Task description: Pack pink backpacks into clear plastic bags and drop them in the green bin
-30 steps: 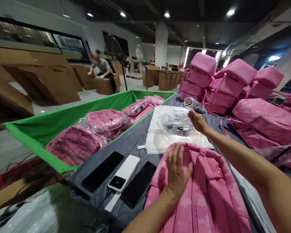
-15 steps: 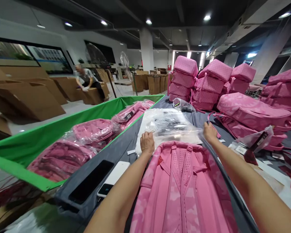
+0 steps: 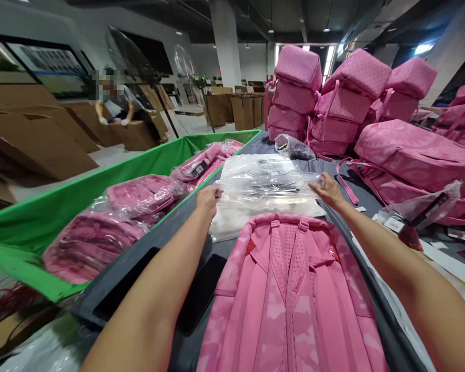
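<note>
Both hands stretch a clear plastic bag (image 3: 267,185) between them, above a stack of flat plastic bags (image 3: 236,217) with black print. My left hand (image 3: 208,201) is closed on the bag's left edge, and my right hand (image 3: 328,190) pinches its right edge. Directly in front of me lies a pink camouflage backpack (image 3: 290,299), its padded back and shoulder straps facing up. The far end of the backpack is just short of the bag stack.
On the left, a green-sided bin (image 3: 101,186) holds several bagged pink backpacks (image 3: 139,194). Pink quilted bags (image 3: 298,64) are piled at the back right, beside another backpack (image 3: 406,147). A phone (image 3: 201,294) lies near my left forearm. Farther off, a person (image 3: 120,103) sits among cardboard boxes.
My left hand has moved left and away from me, and my right hand slightly left. The plastic bag is now lifted and spread between them. The view has tilted downward.
</note>
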`<state>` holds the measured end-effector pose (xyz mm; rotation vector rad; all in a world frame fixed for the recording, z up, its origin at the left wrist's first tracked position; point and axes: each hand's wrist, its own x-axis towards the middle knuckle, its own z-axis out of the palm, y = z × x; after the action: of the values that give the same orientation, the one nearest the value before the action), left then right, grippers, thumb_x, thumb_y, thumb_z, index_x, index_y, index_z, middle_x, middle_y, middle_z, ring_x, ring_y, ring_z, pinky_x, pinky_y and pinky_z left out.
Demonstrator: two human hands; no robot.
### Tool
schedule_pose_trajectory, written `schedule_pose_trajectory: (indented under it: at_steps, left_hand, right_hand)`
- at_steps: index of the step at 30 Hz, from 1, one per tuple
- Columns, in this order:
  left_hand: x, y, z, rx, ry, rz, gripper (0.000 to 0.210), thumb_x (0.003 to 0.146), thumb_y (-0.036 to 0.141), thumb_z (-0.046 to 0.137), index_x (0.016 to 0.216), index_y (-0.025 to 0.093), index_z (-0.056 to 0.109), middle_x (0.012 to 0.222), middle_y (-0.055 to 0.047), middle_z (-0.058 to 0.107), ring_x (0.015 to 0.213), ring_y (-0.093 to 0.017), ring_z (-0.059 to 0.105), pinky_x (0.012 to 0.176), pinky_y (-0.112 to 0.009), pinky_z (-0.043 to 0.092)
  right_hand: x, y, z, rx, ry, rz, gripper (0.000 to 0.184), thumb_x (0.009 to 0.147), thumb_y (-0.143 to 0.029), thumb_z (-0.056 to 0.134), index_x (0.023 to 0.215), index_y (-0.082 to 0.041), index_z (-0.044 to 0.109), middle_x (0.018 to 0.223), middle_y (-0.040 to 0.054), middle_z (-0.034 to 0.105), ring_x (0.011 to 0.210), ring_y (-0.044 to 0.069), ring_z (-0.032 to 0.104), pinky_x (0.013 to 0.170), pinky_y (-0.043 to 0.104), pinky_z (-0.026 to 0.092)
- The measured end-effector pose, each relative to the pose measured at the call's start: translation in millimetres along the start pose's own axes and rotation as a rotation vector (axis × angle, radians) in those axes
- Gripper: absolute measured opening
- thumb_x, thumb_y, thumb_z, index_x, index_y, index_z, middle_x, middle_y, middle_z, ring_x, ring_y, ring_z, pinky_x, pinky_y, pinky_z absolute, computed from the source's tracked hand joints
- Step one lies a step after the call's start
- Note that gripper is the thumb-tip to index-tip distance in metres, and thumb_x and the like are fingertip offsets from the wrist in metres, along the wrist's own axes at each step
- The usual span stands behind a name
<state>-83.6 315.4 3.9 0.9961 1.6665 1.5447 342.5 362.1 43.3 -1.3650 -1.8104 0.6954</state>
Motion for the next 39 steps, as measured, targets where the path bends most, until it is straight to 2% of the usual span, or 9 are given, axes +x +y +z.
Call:
schedule_pose_trajectory:
  at_steps: [4,11,14,18,21,24,29,34,39]
  left_hand:
    - [-13.1,-5.0,-1.6,-0.122,-0.127,0.095,0.020,0.091,0.034,0.063,0.080,0.017,0.061,0.075,-0.003,0.067,0.075,-0.016,0.069,0.078,-0.031,0.059]
    - [-41.8,-30.5,0.7,0.140,-0.407,0.284,0.011,0.079,0.024,0.070,0.069,0.023,0.067,0.060,0.000,0.065,0.080,-0.024,0.072,0.106,-0.047,0.051]
    - [-28.5,-12.5,-4.7,0.258,-0.385,0.361,0.015,0.077,0.014,0.066,0.085,0.023,0.075,0.089,-0.006,0.077,0.130,-0.031,0.061,0.128,-0.055,0.019]
    - [-6.2,22.5,2.1,0.252,-0.147,0.511,0.042,0.093,0.020,0.052,0.132,0.020,0.065,0.152,-0.009,0.055,0.162,-0.025,0.002,0.130,-0.054,-0.002]
    - [-16.3,25.1,6.2,0.171,-0.230,0.518,0.038,0.098,0.034,0.049,0.127,0.018,0.067,0.133,-0.011,0.068,0.145,-0.026,0.043,0.122,-0.046,0.034]
    - [-46.9,0.6,-5.2,0.131,-0.441,0.428,0.037,0.087,0.053,0.064,0.093,0.018,0.075,0.086,-0.008,0.075,0.091,-0.025,0.070,0.086,-0.036,0.057]
    - [-78.0,-47.2,-21.8,-0.017,-0.412,0.355,0.053,0.088,0.071,0.055,0.076,0.020,0.065,0.068,-0.004,0.065,0.065,-0.017,0.060,0.067,-0.030,0.052]
    - [-79.5,-60.4,-15.8,-0.050,-0.502,0.362,0.059,0.092,0.072,0.048,0.059,0.023,0.049,0.052,0.002,0.046,0.054,-0.016,0.048,0.073,-0.035,0.053]
    - [-61.8,-49.9,-25.2,0.351,-0.779,0.687,0.016,0.080,0.039,0.066,0.077,0.023,0.069,0.087,-0.003,0.073,0.092,-0.022,0.065,0.120,-0.047,0.033]
  right_hand:
    - [-40.9,17.8,-14.1,-0.550,-0.246,-0.308,0.021,0.090,-0.041,0.054,0.081,-0.023,0.049,0.076,0.0083,0.065,0.074,0.023,0.061,0.066,0.031,0.038]
    - [-71.0,40.6,-20.8,-0.453,-0.279,-0.222,0.052,0.102,-0.057,0.019,0.079,-0.023,0.050,0.064,0.0057,0.065,0.057,0.020,0.060,0.057,0.030,0.045]
    - [-68.5,24.4,-20.9,-0.361,-0.262,-0.252,0.062,0.104,-0.060,0.008,0.085,-0.022,0.054,0.075,0.0092,0.071,0.062,0.021,0.066,0.061,0.031,0.050]
    - [-55.4,-1.1,-17.6,-0.566,-0.241,-0.528,0.044,0.104,-0.052,0.033,0.092,-0.021,0.062,0.087,0.0132,0.073,0.080,0.024,0.069,0.076,0.033,0.050]
    - [-49.8,4.4,-20.1,-0.768,-0.413,-0.571,0.028,0.099,-0.036,0.043,0.083,-0.023,0.062,0.076,0.0095,0.071,0.071,0.022,0.066,0.070,0.031,0.046]
    - [-61.2,32.1,-29.2,-0.761,-0.468,-0.468,0.018,0.094,-0.030,0.050,0.082,-0.025,0.063,0.066,0.0028,0.069,0.058,0.019,0.063,0.059,0.026,0.042]
    - [-108.8,71.9,-44.1,-0.597,-0.134,-0.306,0.025,0.096,-0.031,0.045,0.105,-0.023,0.067,0.079,0.0078,0.076,0.070,0.025,0.073,0.062,0.030,0.050]
    - [-150.7,70.1,-54.9,-0.477,-0.219,-0.316,0.034,0.098,-0.033,0.040,0.113,-0.022,0.068,0.093,0.0107,0.079,0.081,0.027,0.076,0.072,0.035,0.058]
    - [-168.7,71.0,-52.9,-0.468,-0.504,-0.372,0.026,0.090,-0.032,0.049,0.095,-0.023,0.073,0.096,0.0129,0.078,0.092,0.027,0.074,0.085,0.038,0.059]
